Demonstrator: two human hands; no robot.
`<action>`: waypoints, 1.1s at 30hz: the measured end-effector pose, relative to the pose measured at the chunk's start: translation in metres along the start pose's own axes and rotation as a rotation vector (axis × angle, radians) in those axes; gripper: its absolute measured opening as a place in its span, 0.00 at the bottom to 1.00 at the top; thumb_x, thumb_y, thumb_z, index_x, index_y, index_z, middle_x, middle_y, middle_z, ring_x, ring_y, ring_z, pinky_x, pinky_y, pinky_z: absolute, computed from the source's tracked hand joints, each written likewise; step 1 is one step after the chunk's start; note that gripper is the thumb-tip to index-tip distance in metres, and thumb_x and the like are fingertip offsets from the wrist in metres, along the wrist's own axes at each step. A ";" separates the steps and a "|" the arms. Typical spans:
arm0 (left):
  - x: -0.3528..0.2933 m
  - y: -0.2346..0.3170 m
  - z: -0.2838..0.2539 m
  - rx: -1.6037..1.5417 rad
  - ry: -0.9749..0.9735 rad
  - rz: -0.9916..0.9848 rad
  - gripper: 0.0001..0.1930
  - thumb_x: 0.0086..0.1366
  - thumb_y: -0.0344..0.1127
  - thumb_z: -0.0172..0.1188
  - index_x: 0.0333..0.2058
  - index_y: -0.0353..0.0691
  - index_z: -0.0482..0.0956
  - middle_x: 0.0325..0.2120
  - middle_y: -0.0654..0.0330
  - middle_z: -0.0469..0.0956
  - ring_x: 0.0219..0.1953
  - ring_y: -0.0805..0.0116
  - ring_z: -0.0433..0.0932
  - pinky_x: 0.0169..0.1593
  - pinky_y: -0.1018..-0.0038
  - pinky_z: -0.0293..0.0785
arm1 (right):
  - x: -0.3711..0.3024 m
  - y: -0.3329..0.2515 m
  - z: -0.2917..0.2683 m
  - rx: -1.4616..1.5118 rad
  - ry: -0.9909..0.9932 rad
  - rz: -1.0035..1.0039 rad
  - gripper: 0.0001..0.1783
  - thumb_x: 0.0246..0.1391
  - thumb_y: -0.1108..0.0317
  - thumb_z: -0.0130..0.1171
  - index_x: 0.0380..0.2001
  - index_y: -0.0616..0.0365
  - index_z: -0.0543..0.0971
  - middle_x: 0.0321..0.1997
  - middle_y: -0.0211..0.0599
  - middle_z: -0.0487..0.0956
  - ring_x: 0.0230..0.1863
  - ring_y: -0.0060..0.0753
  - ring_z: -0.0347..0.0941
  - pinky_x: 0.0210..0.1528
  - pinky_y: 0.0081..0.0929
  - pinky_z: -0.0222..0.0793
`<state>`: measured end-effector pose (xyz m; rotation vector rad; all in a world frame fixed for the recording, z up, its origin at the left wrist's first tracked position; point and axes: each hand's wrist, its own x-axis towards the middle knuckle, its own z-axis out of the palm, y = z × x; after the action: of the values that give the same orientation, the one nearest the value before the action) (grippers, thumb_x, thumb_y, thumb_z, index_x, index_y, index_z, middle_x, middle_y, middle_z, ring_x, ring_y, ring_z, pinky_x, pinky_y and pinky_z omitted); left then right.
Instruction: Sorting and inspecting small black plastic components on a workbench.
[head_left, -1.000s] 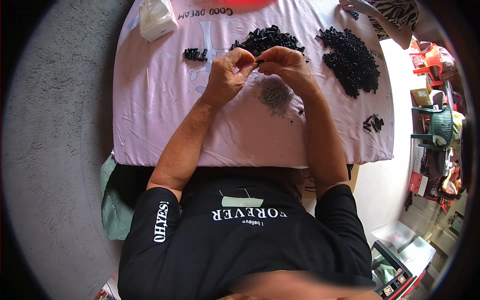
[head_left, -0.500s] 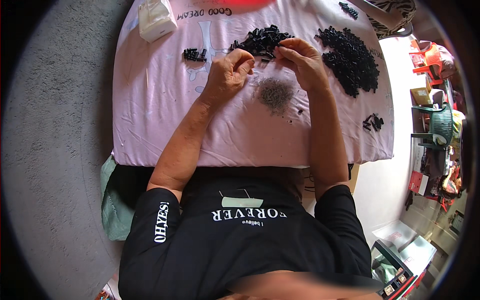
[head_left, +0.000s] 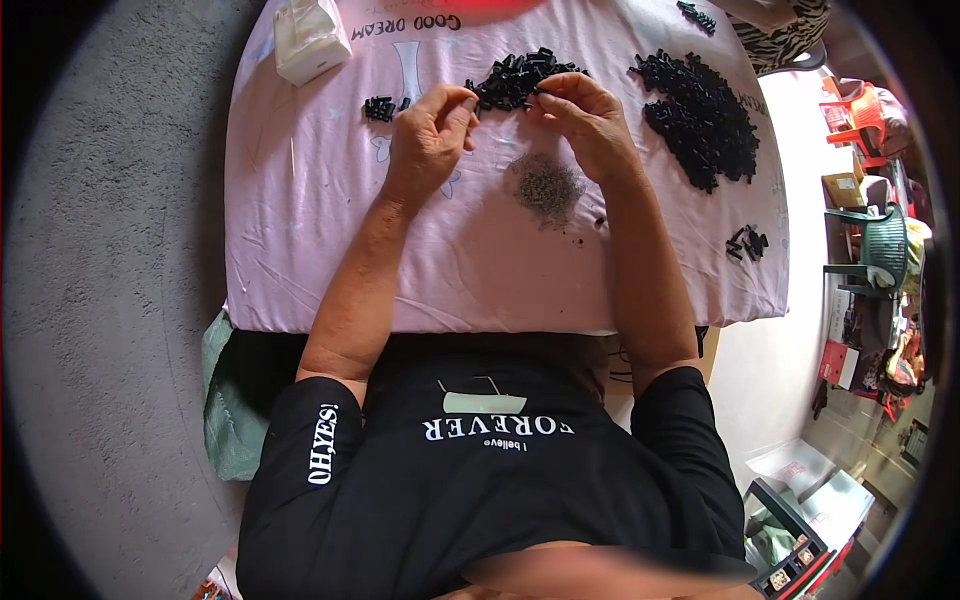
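Where the black shirt (head_left: 480, 500) fills the near side, the lower edge cuts it off, and a green sack (head_left: 228, 420) shows only partly beside the table. Past the near edge of the pink cloth (head_left: 490, 290), a few loose black pieces (head_left: 747, 243) lie well to the right, and a patch of grey crumbs (head_left: 548, 192) spreads between the forearms, its separate grains too fine to make out. Beyond it, the left hand (head_left: 432, 135) has thumb and forefinger drawn close together, and the right hand (head_left: 590, 125) likewise; dark bits show at both sets of fingertips, but I cannot tell whether either is gripped or belongs to the heap behind. That middle heap of black pieces (head_left: 525, 75) lies just past the hands, partly hidden by the right one. A small cluster (head_left: 380, 108) sits just left of the left hand, and a broad heap (head_left: 700, 125) right of the right hand. Farther off stands a white packet (head_left: 312, 40); a red thing (head_left: 470, 6) and another person's arm (head_left: 765, 12) are cut off by the top edge.
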<state>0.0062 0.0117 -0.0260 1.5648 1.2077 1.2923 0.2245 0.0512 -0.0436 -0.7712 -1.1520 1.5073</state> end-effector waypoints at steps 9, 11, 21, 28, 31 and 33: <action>0.005 -0.004 -0.009 0.052 0.104 -0.058 0.07 0.71 0.31 0.56 0.42 0.35 0.79 0.27 0.62 0.80 0.26 0.76 0.82 0.29 0.82 0.76 | 0.000 -0.006 -0.011 0.086 0.043 0.032 0.08 0.58 0.73 0.63 0.42 0.59 0.80 0.38 0.34 0.83 0.38 0.24 0.80 0.41 0.21 0.76; 0.004 -0.003 -0.010 0.106 0.106 -0.088 0.07 0.71 0.31 0.56 0.43 0.35 0.79 0.28 0.62 0.80 0.28 0.75 0.83 0.31 0.81 0.77 | 0.000 -0.007 -0.009 0.089 0.060 0.032 0.08 0.58 0.73 0.63 0.42 0.60 0.80 0.39 0.34 0.83 0.38 0.24 0.80 0.42 0.21 0.76; -0.005 0.003 0.000 0.225 -0.203 0.048 0.03 0.64 0.26 0.62 0.37 0.35 0.82 0.29 0.64 0.80 0.30 0.78 0.76 0.36 0.81 0.73 | -0.001 -0.008 -0.004 0.094 0.025 0.011 0.09 0.58 0.73 0.63 0.42 0.60 0.80 0.39 0.35 0.83 0.39 0.26 0.80 0.46 0.23 0.78; -0.009 0.005 0.002 0.241 -0.385 0.183 0.04 0.59 0.24 0.64 0.34 0.35 0.82 0.30 0.57 0.80 0.31 0.67 0.82 0.37 0.74 0.79 | -0.004 -0.011 -0.003 0.089 -0.021 0.023 0.08 0.59 0.74 0.62 0.42 0.60 0.80 0.37 0.34 0.82 0.38 0.25 0.80 0.47 0.25 0.78; -0.009 0.008 0.002 0.340 -0.422 0.215 0.04 0.59 0.24 0.63 0.34 0.35 0.82 0.31 0.57 0.80 0.32 0.66 0.82 0.37 0.72 0.79 | -0.004 -0.009 -0.003 0.095 -0.034 0.031 0.08 0.59 0.75 0.61 0.42 0.60 0.80 0.37 0.34 0.82 0.38 0.24 0.80 0.47 0.24 0.78; -0.009 0.006 0.005 0.261 -0.334 0.178 0.03 0.60 0.24 0.63 0.34 0.36 0.82 0.32 0.56 0.81 0.32 0.64 0.82 0.37 0.71 0.79 | -0.004 -0.009 -0.002 0.071 -0.039 0.044 0.07 0.59 0.75 0.61 0.42 0.60 0.80 0.37 0.33 0.82 0.38 0.23 0.80 0.47 0.24 0.78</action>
<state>0.0115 0.0012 -0.0236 2.0229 1.0726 0.9544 0.2304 0.0477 -0.0364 -0.7256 -1.1100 1.5974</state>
